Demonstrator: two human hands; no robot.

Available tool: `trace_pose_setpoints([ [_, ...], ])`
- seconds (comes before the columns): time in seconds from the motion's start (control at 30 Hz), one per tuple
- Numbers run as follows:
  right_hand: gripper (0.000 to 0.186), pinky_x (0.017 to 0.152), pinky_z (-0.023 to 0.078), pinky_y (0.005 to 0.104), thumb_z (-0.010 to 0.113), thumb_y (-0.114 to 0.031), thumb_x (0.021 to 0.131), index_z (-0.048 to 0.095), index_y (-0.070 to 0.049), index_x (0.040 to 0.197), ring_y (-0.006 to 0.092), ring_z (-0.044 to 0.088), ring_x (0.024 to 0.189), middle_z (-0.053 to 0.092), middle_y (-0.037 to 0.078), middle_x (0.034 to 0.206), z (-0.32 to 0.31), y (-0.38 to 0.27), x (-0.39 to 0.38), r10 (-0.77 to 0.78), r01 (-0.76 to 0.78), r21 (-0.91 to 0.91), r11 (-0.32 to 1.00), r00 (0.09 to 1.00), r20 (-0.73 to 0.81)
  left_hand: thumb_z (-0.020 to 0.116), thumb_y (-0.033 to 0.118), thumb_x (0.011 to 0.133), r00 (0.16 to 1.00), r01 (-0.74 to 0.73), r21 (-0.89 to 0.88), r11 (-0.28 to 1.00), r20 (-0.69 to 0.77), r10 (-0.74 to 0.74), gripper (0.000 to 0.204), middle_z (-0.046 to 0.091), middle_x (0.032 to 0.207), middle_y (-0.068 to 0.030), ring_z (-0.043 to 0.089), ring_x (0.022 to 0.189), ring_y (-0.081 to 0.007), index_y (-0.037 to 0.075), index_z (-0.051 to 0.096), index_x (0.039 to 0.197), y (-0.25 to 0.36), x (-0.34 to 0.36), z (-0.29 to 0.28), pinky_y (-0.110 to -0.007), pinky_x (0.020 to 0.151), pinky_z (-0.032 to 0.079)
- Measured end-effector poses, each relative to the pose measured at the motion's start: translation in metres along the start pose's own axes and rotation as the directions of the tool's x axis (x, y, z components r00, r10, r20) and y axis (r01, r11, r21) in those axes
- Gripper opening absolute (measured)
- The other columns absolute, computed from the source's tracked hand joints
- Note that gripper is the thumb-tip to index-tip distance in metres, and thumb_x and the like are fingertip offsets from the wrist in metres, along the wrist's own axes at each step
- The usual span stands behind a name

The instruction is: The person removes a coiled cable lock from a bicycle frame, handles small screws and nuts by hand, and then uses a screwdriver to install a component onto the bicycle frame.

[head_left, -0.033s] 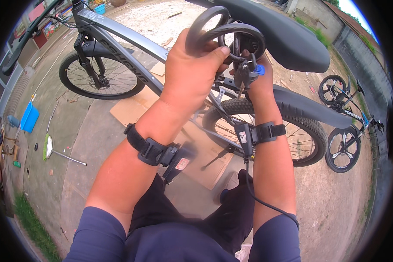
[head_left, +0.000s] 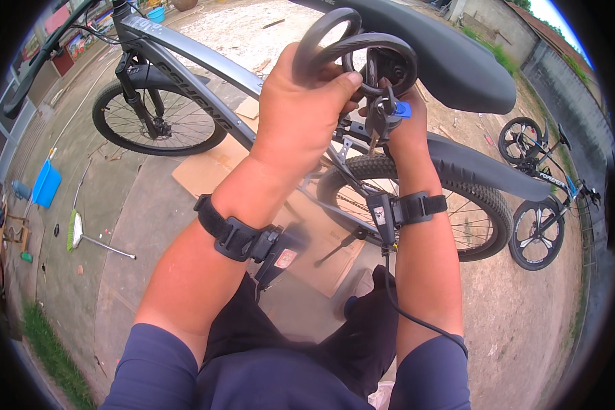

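In front of the bicycle's saddle [head_left: 458, 61] I hold a coiled black cable lock [head_left: 324, 48]. My left hand [head_left: 301, 102] is closed round the coil's left side, thumb pressed on the cable. Behind the coil's right side my right hand [head_left: 411, 113] grips the lock, its fingers largely hidden by the cable and keys. A bunch of keys [head_left: 383, 123] with a blue tag [head_left: 403, 109] hangs in front of it. Below the hands are the rear wheel [head_left: 488, 212] and black mudguard [head_left: 488, 167] of the grey bicycle [head_left: 205, 75].
The bicycle's kickstand [head_left: 342, 247] rests on flattened cardboard [head_left: 307, 266] by my feet. Another bicycle [head_left: 536, 174] stands at the right near a wall [head_left: 567, 89]. On the left lie a broom [head_left: 75, 229] and a blue dustpan [head_left: 46, 184].
The coil has shifted very slightly right. The keys and blue tag have swung a little left. Both hands keep their grip, and the bicycle has not moved.
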State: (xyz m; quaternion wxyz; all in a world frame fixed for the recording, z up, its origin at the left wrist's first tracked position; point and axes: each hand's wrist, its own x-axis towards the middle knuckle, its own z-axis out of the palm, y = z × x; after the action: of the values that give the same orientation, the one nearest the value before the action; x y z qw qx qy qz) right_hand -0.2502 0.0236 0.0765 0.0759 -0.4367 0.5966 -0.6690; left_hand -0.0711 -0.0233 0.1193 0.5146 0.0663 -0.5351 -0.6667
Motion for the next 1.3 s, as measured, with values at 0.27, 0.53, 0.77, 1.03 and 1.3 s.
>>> trace_pose_setpoints([
  [0.27, 0.024, 0.074, 0.053, 0.0335, 0.060, -0.016, 0.095, 0.067, 0.000, 0.112, 0.0188, 0.066, 0.084, 0.071, 0.014, 0.093, -0.003, -0.023, 0.003, -0.056, 0.056, -0.035, 0.998, 0.998, -0.016, 0.073, 0.000, 0.085, 0.999, -0.033, 0.106, 0.994, 0.032, 0.030, 0.019, 0.068, 0.089, -0.0059, 0.067, 0.083, -0.0125, 0.002, 0.062, 0.101, 0.002, 0.002, -0.005, -0.028, 0.068, 0.057],
  [0.53, 0.030, 0.082, 0.052, 0.0366, 0.063, 0.000, 0.083, 0.067, -0.003, 0.113, 0.0253, 0.067, 0.090, 0.071, 0.014, 0.098, -0.013, -0.013, 0.030, -0.460, 0.467, -0.172, 0.868, 0.884, 0.078, 0.070, 0.002, 0.088, 0.996, -0.070, 0.184, 0.980, 0.068, 0.058, 0.023, 0.067, 0.096, -0.0061, 0.063, 0.082, -0.0090, 0.000, 0.055, 0.106, 0.002, 0.000, -0.006, -0.024, 0.071, 0.053],
  [0.77, 0.028, 0.080, 0.053, 0.0365, 0.062, -0.001, 0.086, 0.067, -0.004, 0.113, 0.0267, 0.067, 0.089, 0.070, 0.015, 0.101, -0.012, -0.002, 0.033, -0.539, 0.531, -0.301, 0.792, 0.840, 0.063, 0.060, 0.024, 0.100, 0.986, -0.145, 0.300, 0.943, 0.126, 0.111, 0.037, 0.069, 0.106, -0.0131, 0.071, 0.087, -0.0188, 0.001, 0.051, 0.128, 0.013, -0.011, -0.019, -0.026, 0.069, 0.056],
  [1.03, 0.023, 0.075, 0.056, 0.0324, 0.058, -0.004, 0.094, 0.064, 0.001, 0.115, 0.0194, 0.067, 0.088, 0.068, 0.011, 0.102, 0.004, 0.003, 0.018, -0.101, 0.116, 0.217, 0.969, 0.992, -0.080, 0.061, 0.015, 0.099, 0.935, -0.325, 0.485, 0.812, 0.292, 0.201, 0.032, 0.069, 0.105, -0.0098, 0.070, 0.089, -0.0160, 0.001, 0.057, 0.128, 0.020, -0.019, -0.036, -0.025, 0.073, 0.054],
  [1.3, 0.023, 0.076, 0.061, 0.0337, 0.049, -0.004, 0.095, 0.065, 0.002, 0.111, 0.0214, 0.070, 0.088, 0.069, 0.013, 0.103, 0.010, -0.019, -0.004, 0.191, -0.180, 0.392, 0.902, 0.981, 0.011, 0.074, 0.006, 0.084, 0.714, -0.692, 0.689, 0.217, 0.609, 0.344, 0.042, 0.068, 0.092, -0.0133, 0.068, 0.078, -0.0270, 0.006, 0.061, 0.124, 0.044, 0.018, -0.020, -0.031, 0.070, 0.053],
])
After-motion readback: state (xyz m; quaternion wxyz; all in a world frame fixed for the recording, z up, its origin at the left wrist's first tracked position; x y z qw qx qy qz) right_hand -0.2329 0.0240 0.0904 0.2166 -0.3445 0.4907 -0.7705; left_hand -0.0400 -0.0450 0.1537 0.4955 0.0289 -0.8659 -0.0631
